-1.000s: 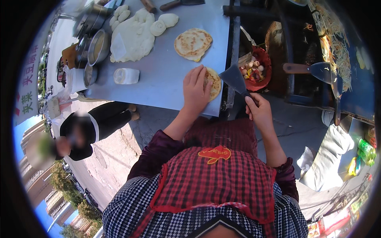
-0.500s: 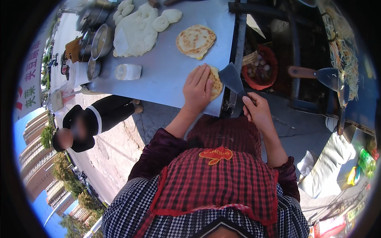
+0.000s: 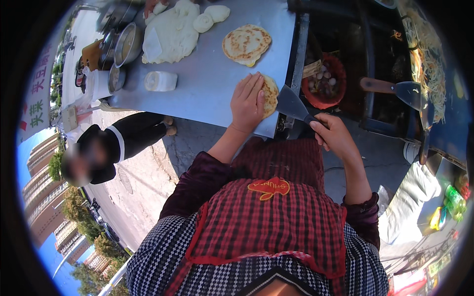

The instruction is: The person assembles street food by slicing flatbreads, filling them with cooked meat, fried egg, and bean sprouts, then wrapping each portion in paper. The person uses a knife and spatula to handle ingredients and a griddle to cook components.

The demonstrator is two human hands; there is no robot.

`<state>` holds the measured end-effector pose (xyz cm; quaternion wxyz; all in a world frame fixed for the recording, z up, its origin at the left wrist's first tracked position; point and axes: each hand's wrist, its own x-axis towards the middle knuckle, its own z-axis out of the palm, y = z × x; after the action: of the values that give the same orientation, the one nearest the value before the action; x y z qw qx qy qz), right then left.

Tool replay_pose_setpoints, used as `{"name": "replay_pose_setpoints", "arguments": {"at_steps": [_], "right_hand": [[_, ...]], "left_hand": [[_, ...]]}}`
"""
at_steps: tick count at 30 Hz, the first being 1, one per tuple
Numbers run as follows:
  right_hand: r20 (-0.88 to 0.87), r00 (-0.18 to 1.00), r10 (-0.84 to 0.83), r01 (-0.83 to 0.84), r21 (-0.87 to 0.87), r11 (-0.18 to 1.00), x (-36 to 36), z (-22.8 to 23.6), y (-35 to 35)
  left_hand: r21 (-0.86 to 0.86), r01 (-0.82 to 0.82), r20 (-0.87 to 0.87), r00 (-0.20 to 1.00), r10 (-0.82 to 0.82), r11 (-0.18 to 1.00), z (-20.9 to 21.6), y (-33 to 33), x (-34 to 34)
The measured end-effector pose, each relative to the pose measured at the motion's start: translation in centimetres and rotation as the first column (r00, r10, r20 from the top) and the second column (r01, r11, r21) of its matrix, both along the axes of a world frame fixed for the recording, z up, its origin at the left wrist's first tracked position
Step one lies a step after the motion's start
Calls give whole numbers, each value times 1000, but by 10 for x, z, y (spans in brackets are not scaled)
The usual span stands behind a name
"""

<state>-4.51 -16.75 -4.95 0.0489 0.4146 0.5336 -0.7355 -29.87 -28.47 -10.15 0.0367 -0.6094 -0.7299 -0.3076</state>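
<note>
Two hands on one flatbread at the tabletop's near edge

One browned flatbread [image 3: 269, 93] lies close to the near right corner of the steel tabletop [image 3: 207, 93], with the left hand [image 3: 248, 102] spread flat on top of it, fingers together and pressing it down. The right hand [image 3: 335, 135] is closed around the dark handle of a wide metal scraper [image 3: 292, 104], whose blade meets the bread's right rim at the tabletop's right edge.

By its look the bread is light, thin and pliable, with a dry, toasted crust, so it should not be slippery; it would likely fold or tear if lifted by one rim. A flat palm on top and a blade slid underneath, or at the rim, seems the safest way to hold it.

Farther along the right edge lies a second, whole flatbread [image 3: 246, 44]. Toward the far edge sits a sheet of pale raw dough [image 3: 170, 34] with small dough balls [image 3: 211, 17]. Metal bowls [image 3: 127, 43] stand by the left edge. A red bowl [image 3: 326, 84] sits just beyond the right edge.
</note>
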Motion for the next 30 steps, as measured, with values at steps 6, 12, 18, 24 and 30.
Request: {"name": "replay_pose_setpoints", "arguments": {"at_steps": [6,12,18,24,30], "right_hand": [[-170,985,-13,8,-28,1000,-60,-33,-13],[-140,990,-16,17,2,1000,-67,-28,-17],[-107,991,-75,69,-57,996,-20,-23,-12],[-177,968,-177,178,-12,984,-52,-41,-43],[-117,963,-243,240,-41,970,-25,-35,-79]], "left_hand": [[4,-5,7,1000,5,1000,0,2,0],[31,-41,60,997,39,999,0,7,2],[72,-153,58,987,149,986,-7,22,15],[93,-205,49,978,201,974,-3,34,22],[95,-232,63,972,227,968,-7,33,24]]}}
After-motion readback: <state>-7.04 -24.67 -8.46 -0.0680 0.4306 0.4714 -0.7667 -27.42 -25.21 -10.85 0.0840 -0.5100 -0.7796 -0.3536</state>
